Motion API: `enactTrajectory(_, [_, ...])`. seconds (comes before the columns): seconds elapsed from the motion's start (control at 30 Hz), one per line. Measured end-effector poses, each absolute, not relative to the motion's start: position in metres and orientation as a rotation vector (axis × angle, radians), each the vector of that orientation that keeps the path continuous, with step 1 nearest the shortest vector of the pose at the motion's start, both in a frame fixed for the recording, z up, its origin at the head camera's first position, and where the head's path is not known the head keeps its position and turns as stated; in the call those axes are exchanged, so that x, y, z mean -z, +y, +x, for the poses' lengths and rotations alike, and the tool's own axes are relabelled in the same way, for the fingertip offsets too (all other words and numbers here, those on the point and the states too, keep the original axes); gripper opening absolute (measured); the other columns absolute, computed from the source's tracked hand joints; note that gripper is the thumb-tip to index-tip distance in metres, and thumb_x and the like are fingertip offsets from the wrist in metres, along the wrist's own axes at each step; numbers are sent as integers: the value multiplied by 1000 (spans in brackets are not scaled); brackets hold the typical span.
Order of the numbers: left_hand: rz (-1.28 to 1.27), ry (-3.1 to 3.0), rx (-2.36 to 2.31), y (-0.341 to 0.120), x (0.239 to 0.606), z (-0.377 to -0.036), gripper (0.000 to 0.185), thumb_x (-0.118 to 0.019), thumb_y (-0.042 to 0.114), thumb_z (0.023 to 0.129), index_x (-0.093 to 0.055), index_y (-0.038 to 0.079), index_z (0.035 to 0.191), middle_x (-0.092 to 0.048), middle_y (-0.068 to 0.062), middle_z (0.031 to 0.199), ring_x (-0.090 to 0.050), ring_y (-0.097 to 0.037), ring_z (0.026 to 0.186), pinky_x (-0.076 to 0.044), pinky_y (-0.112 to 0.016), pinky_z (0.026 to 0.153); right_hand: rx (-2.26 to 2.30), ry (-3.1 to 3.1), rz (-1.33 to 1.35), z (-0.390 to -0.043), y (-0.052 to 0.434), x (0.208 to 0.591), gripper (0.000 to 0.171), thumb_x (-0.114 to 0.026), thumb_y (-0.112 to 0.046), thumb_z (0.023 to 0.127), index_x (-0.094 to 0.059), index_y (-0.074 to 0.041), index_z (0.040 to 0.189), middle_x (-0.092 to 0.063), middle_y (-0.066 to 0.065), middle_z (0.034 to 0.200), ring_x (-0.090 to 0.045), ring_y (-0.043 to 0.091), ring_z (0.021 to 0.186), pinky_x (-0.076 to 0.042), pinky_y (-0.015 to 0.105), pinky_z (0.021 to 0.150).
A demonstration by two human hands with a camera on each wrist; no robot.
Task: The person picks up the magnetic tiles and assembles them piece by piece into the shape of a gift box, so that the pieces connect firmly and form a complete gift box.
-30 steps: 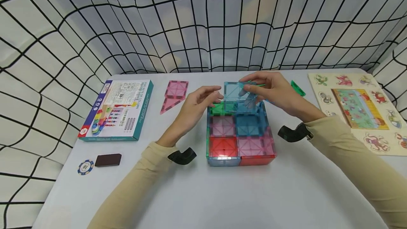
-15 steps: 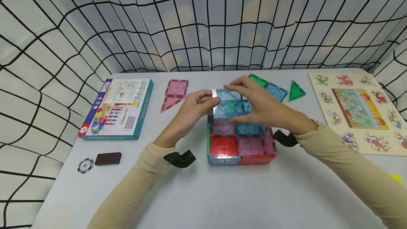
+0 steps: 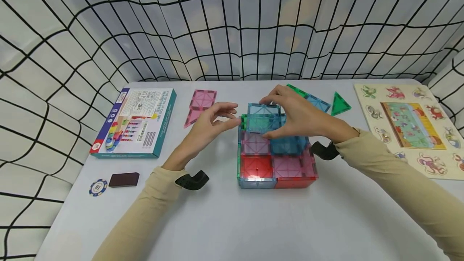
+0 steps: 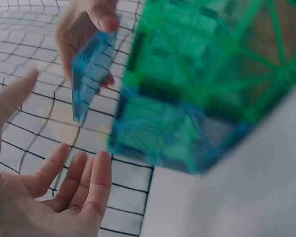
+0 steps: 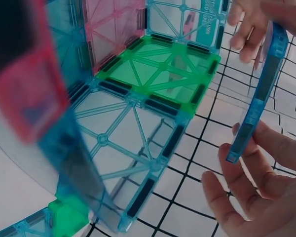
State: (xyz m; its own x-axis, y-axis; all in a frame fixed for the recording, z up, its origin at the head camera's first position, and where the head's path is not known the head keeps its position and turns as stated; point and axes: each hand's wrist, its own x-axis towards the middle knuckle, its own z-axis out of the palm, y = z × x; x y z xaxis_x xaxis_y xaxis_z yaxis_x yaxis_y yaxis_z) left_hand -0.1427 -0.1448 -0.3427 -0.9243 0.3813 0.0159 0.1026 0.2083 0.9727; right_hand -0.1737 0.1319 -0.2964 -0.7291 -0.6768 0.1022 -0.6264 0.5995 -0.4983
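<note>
The white worktop (image 3: 232, 220) carries everything, with a black-gridded cloth (image 3: 145, 23) hung behind it. At the right edge lies a wooden animal puzzle board (image 3: 409, 128). On the left lies a boxed game (image 3: 135, 122); its printing is too small to read, apart from a column of coloured rings pictured on it. In the middle stands a magnetic-tile box (image 3: 275, 160) of red, pink, blue and green squares (two tiles wide across the front). The right hand (image 3: 297, 118) reaches over its far left corner and pinches a pale blue square tile (image 3: 264, 117) by its top edge between thumb and fingers, holding it near-upright just over the green cell there; the right wrist view shows the tile edge-on, clear of the box wall. The left hand (image 3: 212, 122) hovers just left of that tile, fingers spread and relaxed, holding nothing. Behind the box lie a pink square and triangle (image 3: 200, 106), a green triangle (image 3: 340, 104) and a blue tile (image 3: 317, 102). Front left sit a dark brown block (image 3: 124, 179) and a blue-and-white poker chip (image 3: 98, 187)
</note>
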Motion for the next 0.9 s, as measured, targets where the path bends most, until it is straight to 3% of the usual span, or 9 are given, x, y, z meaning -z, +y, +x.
enactTrajectory(0.13, [539, 2173, -1676, -151, 360, -149, 87, -82, 38, 91, -37, 11, 160, -38, -11, 161, -46, -38, 143, -43, -55, 116, 715, 2709, -1113, -178, 126, 299, 77, -94, -38, 76, -64, 0, 135, -57, 13, 122, -51, 31, 116, -51, 50, 95])
enactTrajectory(0.23, [562, 2124, -1603, -149, 370, -152, 99, -86, 43, 87, -30, 14, 163, -31, -7, 167, -37, -39, 151, -36, -57, 120, 664, 2705, -1149, -179, 119, 301, 77, -95, -40, 74, -66, 0, 133, -58, 12, 120, -52, 31, 112, -51, 48, 92])
enactTrajectory(0.47, [567, 2122, -1558, -140, 376, -154, 92, -85, 29, 88, -32, 16, 162, -38, -4, 162, -33, -33, 153, -33, -54, 123, 534, 2701, -1219, -176, 109, 305, 74, -95, -38, 75, -66, 1, 131, -59, 14, 118, -53, 30, 109, -49, 47, 90])
enactTrajectory(0.9, [643, 2130, -1575, -141, 376, -154, 84, -83, 29, 90, -35, 27, 159, -43, -3, 154, -35, -28, 150, -30, -52, 124, 408, 2727, -1242, -168, 109, 301, 81, -93, -41, 78, -64, 2, 139, -58, 14, 127, -54, 32, 116, -45, 59, 99])
